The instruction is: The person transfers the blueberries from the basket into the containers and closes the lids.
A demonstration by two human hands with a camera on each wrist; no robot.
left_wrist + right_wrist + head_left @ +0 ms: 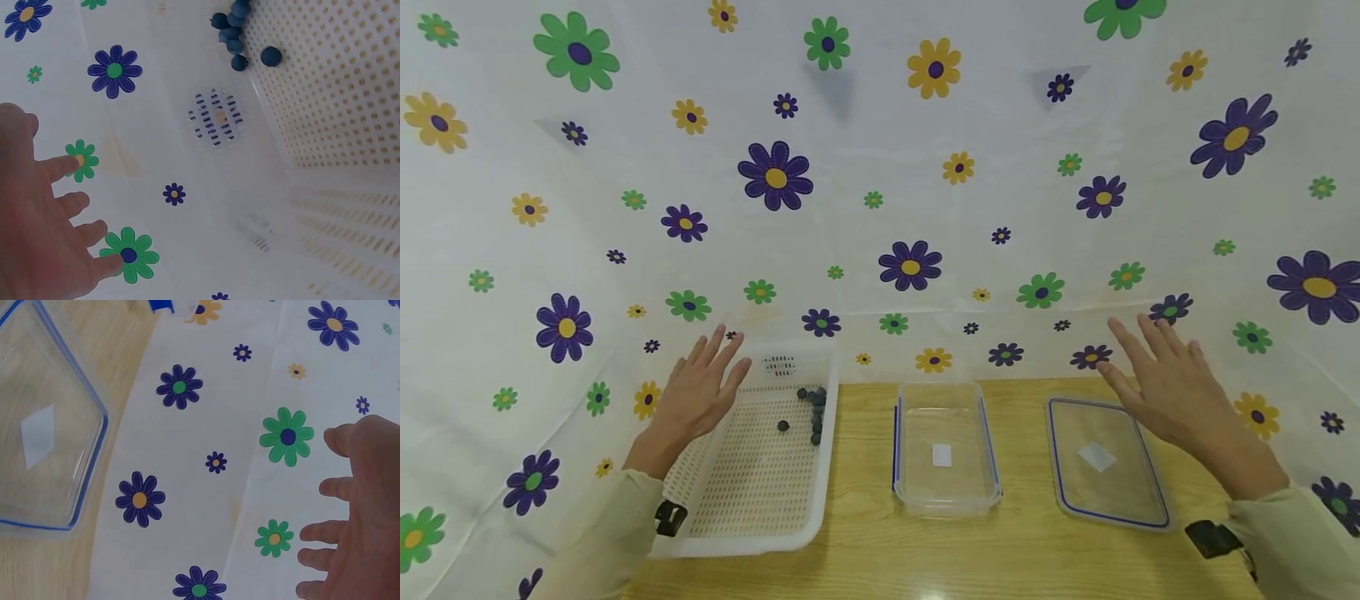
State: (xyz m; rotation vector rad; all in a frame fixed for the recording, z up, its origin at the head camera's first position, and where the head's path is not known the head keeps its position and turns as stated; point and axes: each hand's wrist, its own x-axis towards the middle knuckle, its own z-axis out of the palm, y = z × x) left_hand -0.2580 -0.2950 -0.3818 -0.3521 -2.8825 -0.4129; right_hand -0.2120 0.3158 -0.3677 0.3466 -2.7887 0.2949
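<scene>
My left hand (697, 392) is held up over the left side of a white perforated basket (752, 542), fingers spread and nothing in them. Inside the basket, several blueberries (817, 417) cluster along the right wall, and a single blueberry (783, 426) lies a little apart on the bottom. My right hand (1180, 392), also with fingers extended and holding nothing, hovers above the right edge of a clear lid (1112, 462) with a blue seal. Between the basket and the lid stands a clear plastic container (947, 483), its inside showing no contents but a white label.
A wooden table (880, 558) carries the basket, container and lid side by side. Behind them rises a white sheet (865, 117) printed with green, yellow and purple flowers, which also closes in the left and right sides. Dark straps (1213, 539) sit at the wrists.
</scene>
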